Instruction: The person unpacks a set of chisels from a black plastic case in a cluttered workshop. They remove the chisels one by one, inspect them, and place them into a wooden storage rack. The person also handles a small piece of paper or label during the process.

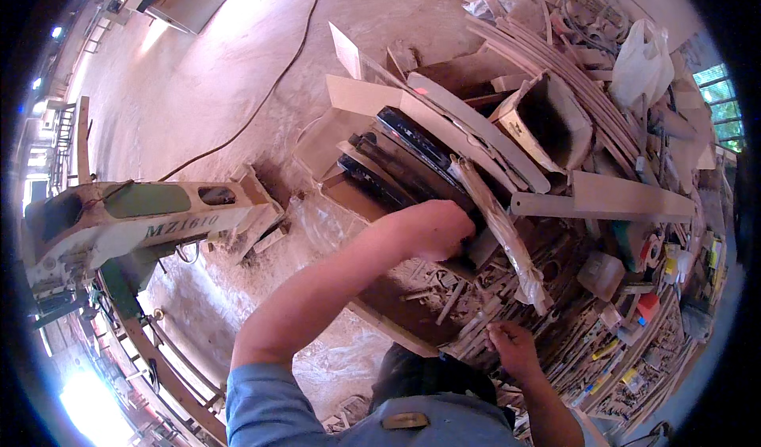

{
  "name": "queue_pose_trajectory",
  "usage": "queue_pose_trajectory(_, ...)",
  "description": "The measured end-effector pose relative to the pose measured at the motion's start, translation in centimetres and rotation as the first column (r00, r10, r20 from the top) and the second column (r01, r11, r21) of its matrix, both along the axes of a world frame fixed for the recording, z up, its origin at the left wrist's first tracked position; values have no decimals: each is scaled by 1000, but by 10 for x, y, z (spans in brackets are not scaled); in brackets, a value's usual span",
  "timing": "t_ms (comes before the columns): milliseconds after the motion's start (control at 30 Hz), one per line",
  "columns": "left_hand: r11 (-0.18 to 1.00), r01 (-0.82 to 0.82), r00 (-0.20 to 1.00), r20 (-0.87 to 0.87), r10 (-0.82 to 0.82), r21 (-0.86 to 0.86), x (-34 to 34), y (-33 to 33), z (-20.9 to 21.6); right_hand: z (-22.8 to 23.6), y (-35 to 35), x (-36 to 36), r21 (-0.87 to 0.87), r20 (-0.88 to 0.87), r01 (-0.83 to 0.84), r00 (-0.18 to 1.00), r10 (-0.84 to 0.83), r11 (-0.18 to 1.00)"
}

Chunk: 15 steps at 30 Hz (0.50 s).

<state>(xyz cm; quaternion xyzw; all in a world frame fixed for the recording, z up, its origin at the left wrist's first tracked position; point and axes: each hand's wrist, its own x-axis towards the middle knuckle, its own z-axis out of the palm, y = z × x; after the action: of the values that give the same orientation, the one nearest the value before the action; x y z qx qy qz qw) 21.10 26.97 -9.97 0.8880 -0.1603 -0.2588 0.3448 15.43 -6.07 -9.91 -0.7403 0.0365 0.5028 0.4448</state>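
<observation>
My left hand (445, 229) reaches across into an open cardboard box (361, 97), beside the lower ends of several long dark pieces (420, 142) lying in it. Its back faces up, and the fingers are hidden, so what they touch does not show. A long strip wrapped in crinkled brown plastic or paper (499, 233) leans just right of that hand. My right hand (511, 348) is closed, lower down and nearer to me, over a bench full of thin rods and scraps (468, 308). Whatever it may hold is too small to make out.
A flat pale saw-like blade or board (610, 197) juts across at the right. Behind it are an open carton (547, 122), long wooden strips (555, 66) and a white plastic bag (644, 63). A cream-and-green machine (151, 213) stands left; a cable (273, 90) crosses the dusty floor.
</observation>
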Motion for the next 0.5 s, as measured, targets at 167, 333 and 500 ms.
queue_pose_trajectory(167,972,-154,947,308,94,179,-10,62,-10,0,-6,-1,-44,26,9,1000,-8,999)
queue_pose_trajectory(333,643,-680,733,370,571,352,-19,132,-20,-7,-16,6,-123,58,-143,987,151,982)
queue_pose_trajectory(500,737,-676,731,-122,671,3,-17,166,-46,-17,-20,-2,-98,45,-59,997,63,993)
